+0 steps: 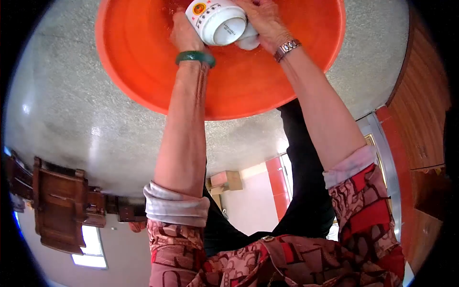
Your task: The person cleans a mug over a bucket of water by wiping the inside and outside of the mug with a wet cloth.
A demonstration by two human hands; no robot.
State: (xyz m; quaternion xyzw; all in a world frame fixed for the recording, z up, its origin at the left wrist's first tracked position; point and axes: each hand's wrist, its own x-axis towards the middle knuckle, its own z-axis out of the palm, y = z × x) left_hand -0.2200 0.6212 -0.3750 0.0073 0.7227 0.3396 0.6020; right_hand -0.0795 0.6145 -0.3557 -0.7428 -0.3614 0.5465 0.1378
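The left hand (185, 33) clasps the left flank of a white printed jar (215, 21) (or cup; its mouth is hidden from me); the fingertips disappear behind it. The right hand (265, 21) lies along the jar's other side, fingers bent and bunched near the top edge of my view; I cannot tell whether they pinch the jar or the pale rounded item (248, 42) tucked below that palm, which I cannot identify either.

The jar lies tilted over, inside the outline of the orange basin (239, 95); its long axis slants from upper left to lower right in my picture, with the round, code-stamped base turned towards the wearer and me; the printed side, with its round emblem (199, 8), faces up and left.

I see a green bangle (196, 58) on the left wrist and a metal-link wristband (288, 49) on the right; pale cuffs (177, 203) are rolled below the elbows of a red patterned top (287, 268).

Black trousers (306, 182) flank the view back between the legs to a cardboard box (225, 181); around the basin spreads grey speckled floor (71, 81); dark wooden furniture (60, 205) stands far left, appearing upside down.
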